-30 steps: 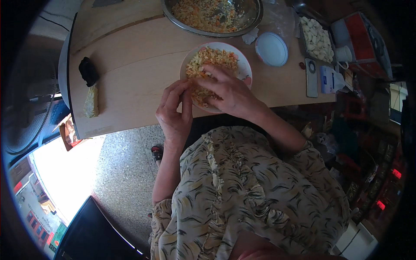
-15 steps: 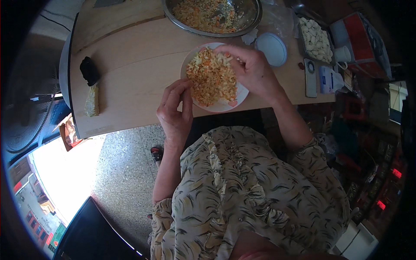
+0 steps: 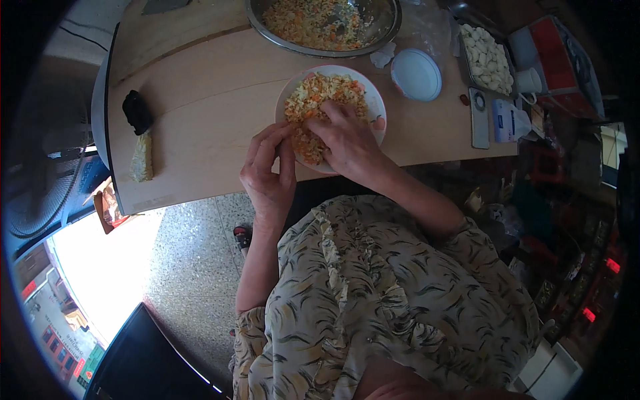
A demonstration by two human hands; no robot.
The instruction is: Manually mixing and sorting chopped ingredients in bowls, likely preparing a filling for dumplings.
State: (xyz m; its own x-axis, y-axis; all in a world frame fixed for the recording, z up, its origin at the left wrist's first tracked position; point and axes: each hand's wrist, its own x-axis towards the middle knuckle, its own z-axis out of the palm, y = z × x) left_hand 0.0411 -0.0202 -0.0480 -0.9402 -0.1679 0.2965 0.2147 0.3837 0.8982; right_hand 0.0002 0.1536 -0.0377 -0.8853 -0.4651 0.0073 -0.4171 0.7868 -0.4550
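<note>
A white plate (image 3: 375, 100) with a pink rim and heart marks lies near the table's front edge, heaped with a chopped vegetable mix (image 3: 333, 87) in pale yellow and orange. On the plate's left side, my left hand (image 3: 269, 163) has thumb and fingers pinched together at the rim; what sits between them is hidden. My right hand (image 3: 350, 143) reaches over the plate from the right, its bent fingers closing into the mix. Behind the plate stands a large steel bowl (image 3: 390, 40) with more of the same mix.
Right of the plate are a round white lid (image 3: 417, 75), a phone (image 3: 479, 119), a tissue pack (image 3: 508, 122), a white mug (image 3: 529, 82) and a tray of white pieces (image 3: 490, 60). A black-topped pale roll (image 3: 142, 157) lies at the left. The table's front edge (image 3: 220, 190) runs close by.
My right hand has come down and left from the plate's upper right into the mix. The plate has turned, its heart mark shifting from lower right to right. My left hand has barely moved.
</note>
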